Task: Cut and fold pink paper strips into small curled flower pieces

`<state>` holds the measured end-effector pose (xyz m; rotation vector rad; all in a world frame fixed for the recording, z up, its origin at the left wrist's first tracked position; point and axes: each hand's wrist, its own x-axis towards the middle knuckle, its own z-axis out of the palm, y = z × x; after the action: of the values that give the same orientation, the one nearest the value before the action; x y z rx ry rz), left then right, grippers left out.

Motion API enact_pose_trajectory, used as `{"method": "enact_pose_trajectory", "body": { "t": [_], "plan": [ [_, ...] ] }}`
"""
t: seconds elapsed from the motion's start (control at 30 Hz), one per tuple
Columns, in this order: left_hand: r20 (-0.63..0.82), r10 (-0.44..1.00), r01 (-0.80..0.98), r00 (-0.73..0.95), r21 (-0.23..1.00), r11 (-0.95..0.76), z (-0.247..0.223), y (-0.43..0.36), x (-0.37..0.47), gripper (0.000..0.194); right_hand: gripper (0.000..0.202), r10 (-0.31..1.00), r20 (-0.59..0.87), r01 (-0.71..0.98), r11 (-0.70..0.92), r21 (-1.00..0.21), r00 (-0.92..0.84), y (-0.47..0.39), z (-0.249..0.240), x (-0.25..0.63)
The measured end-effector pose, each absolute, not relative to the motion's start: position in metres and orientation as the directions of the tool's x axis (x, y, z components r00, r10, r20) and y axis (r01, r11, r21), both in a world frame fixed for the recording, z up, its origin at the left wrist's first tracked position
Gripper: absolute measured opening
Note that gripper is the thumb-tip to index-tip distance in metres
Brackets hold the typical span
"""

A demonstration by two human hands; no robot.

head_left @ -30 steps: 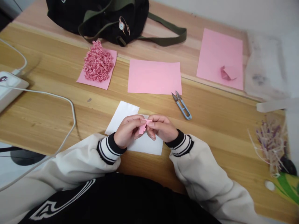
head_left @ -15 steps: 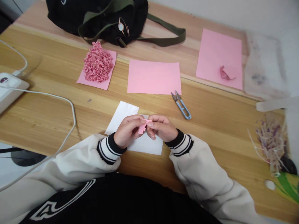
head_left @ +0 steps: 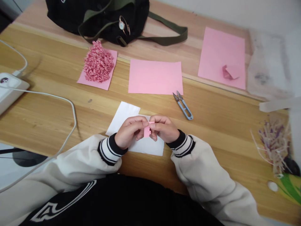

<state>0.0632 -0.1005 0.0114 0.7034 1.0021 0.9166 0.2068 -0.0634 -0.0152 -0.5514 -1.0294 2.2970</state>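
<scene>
A small pink paper piece (head_left: 146, 131) is pinched between both hands above white paper (head_left: 150, 146) on the wooden table. My left hand (head_left: 129, 130) grips its left side, thumb on top. On the right side, my right hand (head_left: 164, 128) holds the same piece with thumb and fingers. Small pink bits show at the paper's right edge, too small to make out. Blue-handled thread snips (head_left: 183, 106) lie to the right, blades touching the corner of a pink sheet (head_left: 155, 77).
A bunch of pink stamens (head_left: 98, 64) rests on pink paper at the left. Behind is a black bag (head_left: 98, 18). A white power strip (head_left: 11, 91) and cable lie far left. Another pink sheet (head_left: 221, 53) and dried stems (head_left: 274, 141) are at the right.
The small pink piece has shifted slightly right and turned more upright between my fingers. Both hands keep their grip in nearly the same place.
</scene>
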Motion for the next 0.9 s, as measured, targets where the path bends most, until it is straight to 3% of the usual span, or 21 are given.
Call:
{"method": "enact_pose_trajectory", "body": {
  "t": [0.33,0.5,0.9],
  "plan": [
    [-0.361,0.891,-0.346,0.274,0.828,0.442,0.0106,-0.1003,0.0623,0.024,0.030,0.634,-0.176,-0.287,-0.557,-0.779,-0.753,-0.0628,-0.0118,0.2064],
    [-0.327,0.898,-0.402,0.295,0.810,0.427,0.0113,-0.0986,0.0627,0.023,0.029,0.624,-0.172,-0.331,-0.605,-0.724,-0.763,-0.0617,-0.0076,0.2060],
    [-0.376,0.892,-0.333,0.251,0.832,0.444,0.0096,-0.1007,0.0622,0.025,0.019,0.624,-0.188,-0.297,-0.588,-0.753,-0.758,-0.0625,-0.0096,0.2059]
  ]
}}
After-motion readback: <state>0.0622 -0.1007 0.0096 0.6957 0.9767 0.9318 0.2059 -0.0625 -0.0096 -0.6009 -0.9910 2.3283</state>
